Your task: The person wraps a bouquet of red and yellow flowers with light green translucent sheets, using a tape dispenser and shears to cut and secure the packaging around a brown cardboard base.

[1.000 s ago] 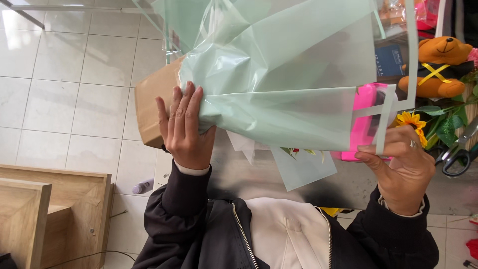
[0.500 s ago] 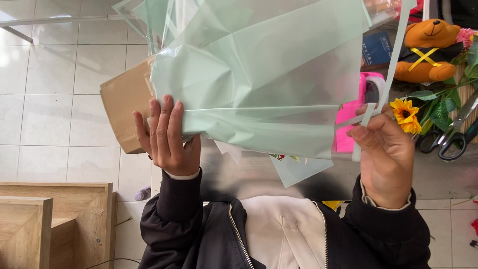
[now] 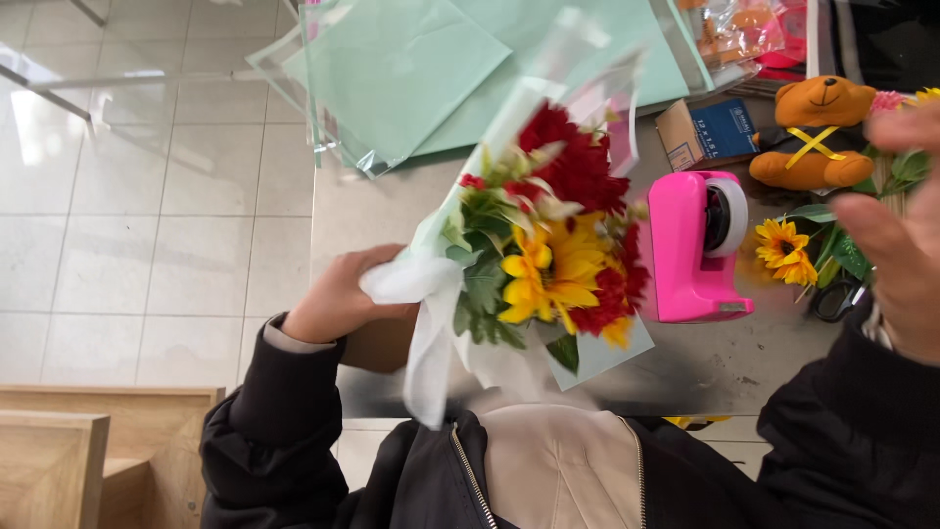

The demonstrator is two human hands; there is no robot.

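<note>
Left hand [image 3: 338,299] fingers clenched round wrapped bouquet [image 3: 553,260] over table [image 3: 685,362]. Right hand [image 3: 896,230] released, fingers spread, near pink tape dispenser [image 3: 690,250].

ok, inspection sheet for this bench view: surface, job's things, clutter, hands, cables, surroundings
Surface: grey metal table, scuffed, partly covered.
Job's things: bouquet of red and yellow flowers with green leaves in pale green and clear wrapping, tilted over the table edge; loose pale green wrapping sheets at the far side.
Clutter: pink tape dispenser, orange teddy bear with yellow ribbon, small cardboard box with blue face, loose yellow sunflower, dark scissors partly hidden.
Hands: left hand grips the bouquet's wrapped stem end; right hand open, blurred, touching nothing.
Cables: nothing seen.
Surroundings: white tiled floor, light wooden furniture lower left.
</note>
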